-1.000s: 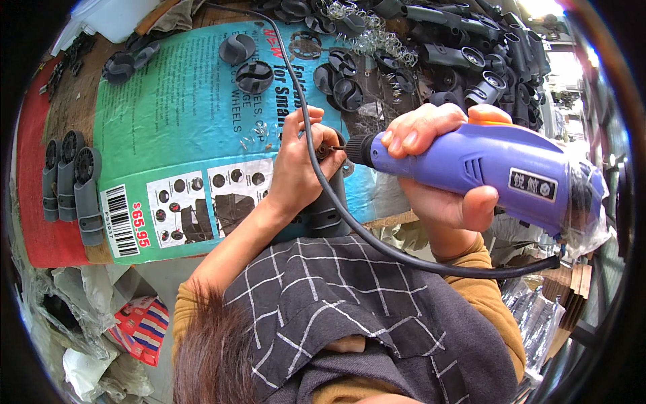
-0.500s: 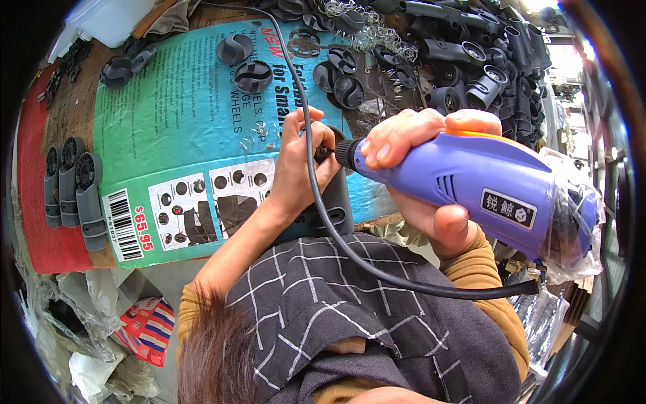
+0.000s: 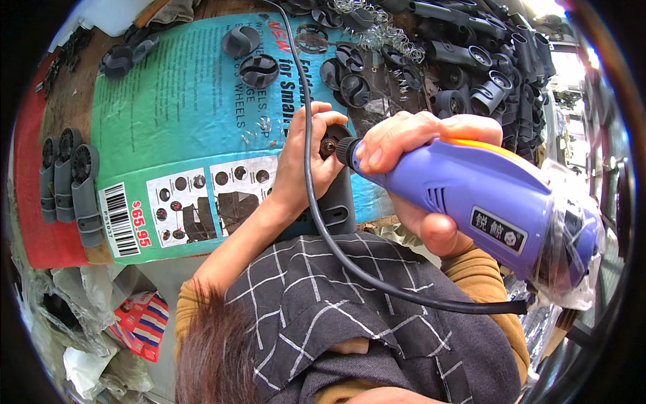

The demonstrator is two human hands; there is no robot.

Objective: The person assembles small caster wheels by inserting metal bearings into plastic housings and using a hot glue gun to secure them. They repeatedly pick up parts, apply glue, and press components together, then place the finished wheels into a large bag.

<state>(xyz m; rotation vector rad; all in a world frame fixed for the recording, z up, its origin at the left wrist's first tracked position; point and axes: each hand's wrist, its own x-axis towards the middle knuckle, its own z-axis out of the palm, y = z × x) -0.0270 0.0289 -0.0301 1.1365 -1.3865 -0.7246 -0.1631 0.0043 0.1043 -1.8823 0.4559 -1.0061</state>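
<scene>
My right hand (image 3: 410,145) is wrapped round a purple electric screwdriver (image 3: 437,176) with an orange strip and a black collar; clear plastic film covers its rear. The screwdriver lies nearly level, its nose pointing left at the round end of a dark grey plastic housing (image 3: 336,198). My left hand (image 3: 301,161) grips that end, fingers curled about its rim. Between the fingertips and the collar, a small round recess with a coppery ring shows; whether the bit sits in a screw is too small to tell. A black power cord (image 3: 336,246) crosses in front of the left hand.
Black round caps (image 3: 259,71) lie on the printed blue-green cardboard (image 3: 168,101). Three grey wheel housings (image 3: 86,195) stand at the left. Coil springs (image 3: 387,42) and a pile of black plastic parts (image 3: 464,54) fill the far right. Plastic bags (image 3: 87,367) sit below left.
The screwdriver's rear has dipped a little, its nose staying at the housing. My left fingers have shifted slightly, and more of the recess shows. The whole view has moved a bit.
</scene>
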